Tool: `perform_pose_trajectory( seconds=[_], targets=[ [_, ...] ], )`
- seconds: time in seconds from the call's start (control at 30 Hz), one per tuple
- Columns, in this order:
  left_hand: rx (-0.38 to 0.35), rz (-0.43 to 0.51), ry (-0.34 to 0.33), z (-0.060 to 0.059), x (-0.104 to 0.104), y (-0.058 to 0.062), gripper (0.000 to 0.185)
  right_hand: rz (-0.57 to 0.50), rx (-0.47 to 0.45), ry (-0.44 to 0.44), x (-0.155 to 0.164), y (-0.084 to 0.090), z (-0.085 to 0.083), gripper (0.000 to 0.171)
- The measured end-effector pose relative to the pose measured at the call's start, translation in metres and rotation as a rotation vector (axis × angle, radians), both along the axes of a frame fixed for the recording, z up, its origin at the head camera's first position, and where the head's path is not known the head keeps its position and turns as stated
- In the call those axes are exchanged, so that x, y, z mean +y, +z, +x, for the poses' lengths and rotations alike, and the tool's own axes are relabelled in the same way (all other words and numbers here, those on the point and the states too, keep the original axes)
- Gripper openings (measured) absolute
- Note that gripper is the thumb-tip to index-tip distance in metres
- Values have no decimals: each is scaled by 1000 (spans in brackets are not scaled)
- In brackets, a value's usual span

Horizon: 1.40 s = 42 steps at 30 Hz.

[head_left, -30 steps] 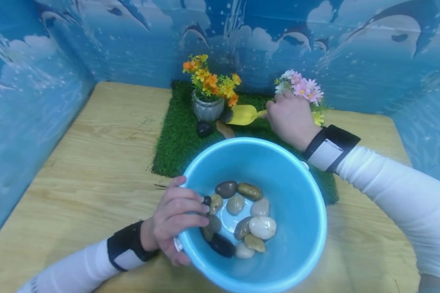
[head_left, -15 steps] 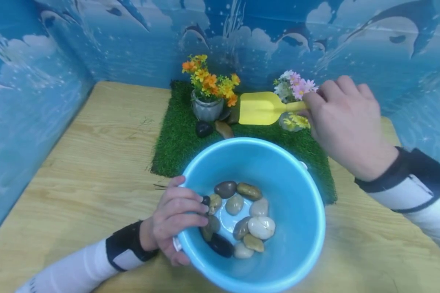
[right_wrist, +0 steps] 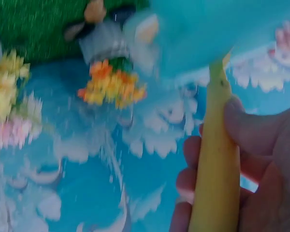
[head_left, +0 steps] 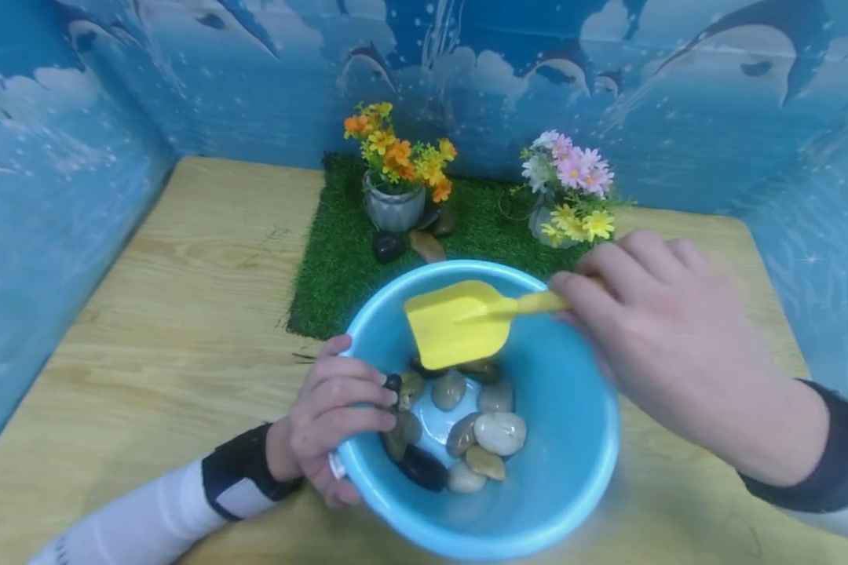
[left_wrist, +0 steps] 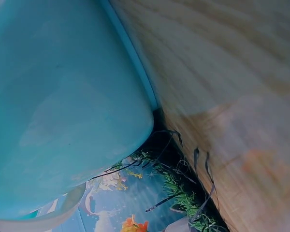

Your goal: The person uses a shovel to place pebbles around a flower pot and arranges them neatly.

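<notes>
A light blue bucket (head_left: pixel 572 471) stands on the wooden table, with several smooth pebbles (head_left: pixel 498 431) in its bottom. My left hand (head_left: pixel 339 428) grips the bucket's left rim, fingers curled over the edge. My right hand (head_left: pixel 667 345) holds the handle of a yellow toy shovel (head_left: pixel 455 322), whose blade hangs over the bucket above the pebbles. The right wrist view shows the yellow handle (right_wrist: pixel 216 164) in my curled fingers. The left wrist view is filled by the bucket's outer wall (left_wrist: pixel 63 111).
Behind the bucket lies a green grass mat (head_left: pixel 339 267) with a pot of orange flowers (head_left: pixel 396 169), a pot of pink and yellow flowers (head_left: pixel 568 192) and a few dark pebbles (head_left: pixel 389 245). Blue dolphin-print walls close in the table (head_left: pixel 184 314) on three sides.
My right hand lifted the yellow shovel from beside the orange flower pot, swung it right, then brought it toward me over the bucket. The left hand stayed on the rim.
</notes>
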<state>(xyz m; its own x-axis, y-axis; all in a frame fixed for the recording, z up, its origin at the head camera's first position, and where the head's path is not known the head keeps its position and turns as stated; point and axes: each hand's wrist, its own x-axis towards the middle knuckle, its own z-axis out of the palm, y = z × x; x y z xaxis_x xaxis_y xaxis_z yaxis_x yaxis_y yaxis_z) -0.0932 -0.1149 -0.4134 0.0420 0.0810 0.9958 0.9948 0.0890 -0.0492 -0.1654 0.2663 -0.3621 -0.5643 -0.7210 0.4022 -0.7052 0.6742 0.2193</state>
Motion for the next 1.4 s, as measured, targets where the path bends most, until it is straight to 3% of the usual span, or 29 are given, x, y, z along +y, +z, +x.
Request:
perform_pose_trajectory(
  seconds=[0.07,0.13,0.2,0.3,0.43,0.67,0.97,1.23,1.4],
  targets=[
    [5,2,5,1,2,7,55,47,-69,65,-51,43,34,36],
    [17,7,8,1,4,15,54,86,-115,118,-89,76,55,25],
    [32,13,8,0,7,23,53,138,-114,141,-110,89,65,16],
    [49,20,4,0,10,31,52,233,-129,159,-126,90,67,19],
    [53,14,1,0,10,34,52,294,-186,213,-136,77,65,19],
    [54,-5,9,-2,7,29,54,196,-335,269,-136,72,60,20],
    [57,-12,15,-2,5,27,56,66,-411,357,-112,90,43,27],
    [48,9,14,-2,6,21,57,-35,-561,440,-88,98,27,20],
    [55,21,12,-2,7,21,57,-45,-547,433,-79,111,21,21]
  ],
)
